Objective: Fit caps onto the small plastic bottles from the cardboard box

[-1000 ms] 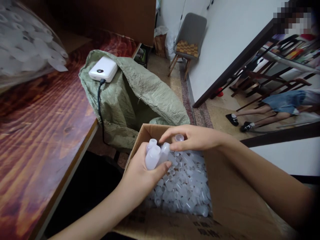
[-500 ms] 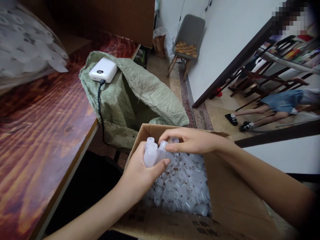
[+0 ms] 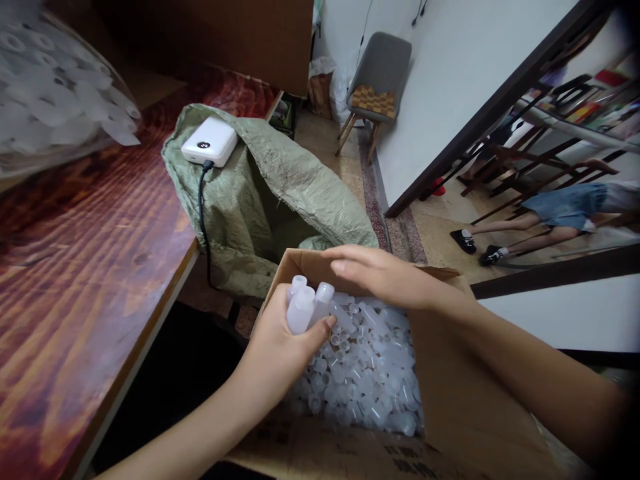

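Note:
My left hand (image 3: pixel 280 333) is closed around several frosted white plastic bottles (image 3: pixel 301 311), their narrow necks pointing up. One bottle (image 3: pixel 325 293) leans out to the right, beside my thumb. To the right, my right hand (image 3: pixel 377 273) hovers over the far edge of the cardboard box (image 3: pixel 310 263), its fingers stretched out. No object shows in it, though the underside of the palm is hidden. Below both hands, the box is filled with many small translucent plastic pieces (image 3: pixel 370 373), some of them bottle-shaped.
A green woven sack (image 3: pixel 310 180) stands open behind the box, with a white power bank (image 3: pixel 210 141) and cable on it. At left, a wooden table (image 3: pixel 100 267) bears a clear bag of bottles (image 3: pixel 55 100). A chair (image 3: pixel 380 73) and a person's legs (image 3: pixel 525 230) are farther back.
My right hand has let go of the rightmost bottle and moved slightly up and right, its fingers straightening. My left hand keeps its hold on the bottles, almost unmoved.

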Demonstrator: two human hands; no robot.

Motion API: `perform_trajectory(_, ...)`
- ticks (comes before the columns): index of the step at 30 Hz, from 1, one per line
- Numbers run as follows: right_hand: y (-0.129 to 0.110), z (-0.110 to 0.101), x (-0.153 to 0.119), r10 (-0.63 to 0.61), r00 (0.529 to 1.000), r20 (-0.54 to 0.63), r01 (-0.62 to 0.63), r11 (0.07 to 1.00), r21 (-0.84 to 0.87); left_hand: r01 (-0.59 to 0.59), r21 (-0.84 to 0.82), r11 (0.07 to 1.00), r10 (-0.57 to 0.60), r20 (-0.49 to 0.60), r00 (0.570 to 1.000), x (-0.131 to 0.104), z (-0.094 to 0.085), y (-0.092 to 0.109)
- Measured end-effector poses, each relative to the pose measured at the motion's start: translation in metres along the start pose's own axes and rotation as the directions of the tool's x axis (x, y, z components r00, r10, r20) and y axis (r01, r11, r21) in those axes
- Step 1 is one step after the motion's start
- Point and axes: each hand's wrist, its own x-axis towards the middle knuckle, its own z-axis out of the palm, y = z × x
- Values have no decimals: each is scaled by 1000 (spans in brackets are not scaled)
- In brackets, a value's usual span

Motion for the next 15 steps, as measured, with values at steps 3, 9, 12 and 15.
perform_trajectory(3, -1, -6, -2, -14, 1000, -27, 14, 1000, 17, 11, 128, 992, -14, 26, 1000, -1, -1, -1)
perform_trajectory(9, -5, -3, -12, -274, 961, 32, 276, 955, -109, -138, 317, 938, 106, 117, 988, -6, -1, 0)
perform_trajectory(12, -5, -1, -13, -389, 915, 108, 401, 906, -134, -175, 358, 917, 134, 136, 982, -7, -1, -2)
perform_trajectory(15, -4, -1, -13, -407, 904, 134, 425, 892, -154, -170, 373, 912, 122, 147, 982, -7, -1, -5)
